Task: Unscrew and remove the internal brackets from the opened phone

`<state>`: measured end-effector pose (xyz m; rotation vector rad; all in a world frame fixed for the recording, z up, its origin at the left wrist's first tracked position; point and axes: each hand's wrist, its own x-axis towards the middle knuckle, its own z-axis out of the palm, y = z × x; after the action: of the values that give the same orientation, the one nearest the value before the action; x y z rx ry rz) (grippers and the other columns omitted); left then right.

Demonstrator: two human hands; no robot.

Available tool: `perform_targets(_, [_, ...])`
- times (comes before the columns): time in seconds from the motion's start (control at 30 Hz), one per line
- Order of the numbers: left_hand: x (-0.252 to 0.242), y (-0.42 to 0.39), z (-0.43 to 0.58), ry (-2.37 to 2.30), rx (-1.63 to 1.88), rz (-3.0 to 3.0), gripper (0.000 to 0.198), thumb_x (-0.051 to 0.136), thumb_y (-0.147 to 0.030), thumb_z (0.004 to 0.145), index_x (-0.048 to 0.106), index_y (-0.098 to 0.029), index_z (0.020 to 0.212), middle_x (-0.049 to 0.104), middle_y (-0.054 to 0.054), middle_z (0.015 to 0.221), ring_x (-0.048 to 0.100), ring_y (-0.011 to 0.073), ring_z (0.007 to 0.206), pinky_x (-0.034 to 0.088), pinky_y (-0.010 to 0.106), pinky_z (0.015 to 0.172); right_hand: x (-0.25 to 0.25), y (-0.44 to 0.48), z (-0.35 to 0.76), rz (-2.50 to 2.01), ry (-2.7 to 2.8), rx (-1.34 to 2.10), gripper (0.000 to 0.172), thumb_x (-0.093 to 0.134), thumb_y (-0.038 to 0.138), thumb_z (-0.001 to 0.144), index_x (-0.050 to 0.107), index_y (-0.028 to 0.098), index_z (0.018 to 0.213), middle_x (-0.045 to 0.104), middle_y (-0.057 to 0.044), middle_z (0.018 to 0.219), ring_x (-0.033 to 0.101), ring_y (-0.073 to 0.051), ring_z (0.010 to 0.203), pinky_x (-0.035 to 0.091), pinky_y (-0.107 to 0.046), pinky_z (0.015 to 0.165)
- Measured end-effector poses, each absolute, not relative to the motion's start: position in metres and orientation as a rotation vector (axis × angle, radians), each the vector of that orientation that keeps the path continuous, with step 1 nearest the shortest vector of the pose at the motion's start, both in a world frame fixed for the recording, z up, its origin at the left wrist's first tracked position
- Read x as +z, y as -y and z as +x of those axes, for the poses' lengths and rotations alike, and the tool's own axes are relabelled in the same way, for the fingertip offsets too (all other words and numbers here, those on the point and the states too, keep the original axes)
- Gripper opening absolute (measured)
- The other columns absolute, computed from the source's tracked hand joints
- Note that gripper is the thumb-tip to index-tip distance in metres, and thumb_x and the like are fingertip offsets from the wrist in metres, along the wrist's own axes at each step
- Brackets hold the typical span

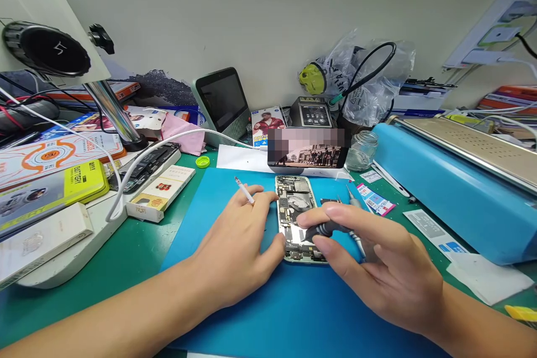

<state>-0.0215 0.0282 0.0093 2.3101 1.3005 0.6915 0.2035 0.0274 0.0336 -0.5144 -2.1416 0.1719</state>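
The opened phone [293,218] lies at the centre of the frame, flat on the blue mat [268,313], which covers part of the green counter [146,246]; its cover is off and its inner parts lie bare, so the opening looks done; closing it up is not yet done, and how much inside remains to be handled cannot be told from here.

The phone's long axis runs nearly up and down the frame, its upper end leaning slightly left, the open side facing up; which end is its top I cannot tell.

The left hand [245,229] has thumb and forefinger spread, both touching the phone's left edge; a cigarette [244,190] sits between its fingers; the right hand [386,268] pinches a dark tool [325,228] over the phone's lower half, though whether the tip touches is unclear; a lit screen [319,156] stands just above, at upper centre right.
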Motion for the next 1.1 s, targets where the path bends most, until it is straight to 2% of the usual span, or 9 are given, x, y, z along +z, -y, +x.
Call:
perform_targets(0.23, [0.013, -0.028, -0.021, -1.33, 0.657, 2.299, 0.044, 0.049, -0.034, 0.102, 0.05, -0.015, 0.141, 0.062, 0.016, 0.144, 0.039, 0.0381, 0.147, 0.048, 0.059, 0.112, 0.028, -0.028, 0.203, -0.531, 2.073, 0.281, 0.069, 0.066, -0.003, 0.09, 0.05, 0.026, 0.151, 0.079, -0.006, 0.119, 0.079, -0.018, 0.107, 0.066, -0.031, 0.102])
perform_targets(0.37, [0.014, -0.028, -0.021, -1.351, 0.641, 2.24, 0.045, 0.051, -0.033, 0.1, 0.049, -0.015, 0.141, 0.062, 0.015, 0.142, 0.043, 0.0399, 0.143, 0.049, 0.06, 0.11, 0.026, -0.028, 0.2, -0.612, 1.981, 0.444, 0.066, 0.063, -0.002, 0.094, 0.05, 0.03, 0.15, 0.074, -0.005, 0.122, 0.077, -0.017, 0.111, 0.069, -0.028, 0.093])
perform_targets(0.47, [0.013, -0.028, -0.021, -1.345, 0.647, 2.224, 0.045, 0.052, -0.033, 0.099, 0.049, -0.016, 0.14, 0.063, 0.014, 0.141, 0.044, 0.0409, 0.142, 0.048, 0.06, 0.11, 0.025, -0.027, 0.199, -0.63, 1.965, 0.497, 0.064, 0.063, -0.001, 0.095, 0.051, 0.031, 0.149, 0.073, -0.004, 0.118, 0.077, -0.016, 0.112, 0.068, -0.026, 0.095])
perform_targets(0.73, [0.012, -0.028, -0.022, -1.334, 0.67, 2.222, 0.043, 0.053, -0.032, 0.099, 0.049, -0.018, 0.14, 0.063, 0.012, 0.14, 0.045, 0.0388, 0.14, 0.047, 0.058, 0.11, 0.023, -0.029, 0.198, -0.638, 1.981, 0.52, 0.063, 0.061, -0.002, 0.095, 0.051, 0.031, 0.148, 0.073, -0.003, 0.122, 0.075, -0.015, 0.115, 0.067, -0.025, 0.099])
perform_targets(1.1, [0.01, -0.029, -0.023, -1.332, 0.666, 2.254, 0.04, 0.057, -0.034, 0.1, 0.051, -0.019, 0.137, 0.062, 0.013, 0.139, 0.041, 0.0345, 0.143, 0.047, 0.054, 0.111, 0.023, -0.029, 0.2, -0.676, 2.01, 0.518, 0.061, 0.061, -0.004, 0.095, 0.053, 0.028, 0.146, 0.072, -0.002, 0.12, 0.076, -0.012, 0.111, 0.066, -0.022, 0.099])
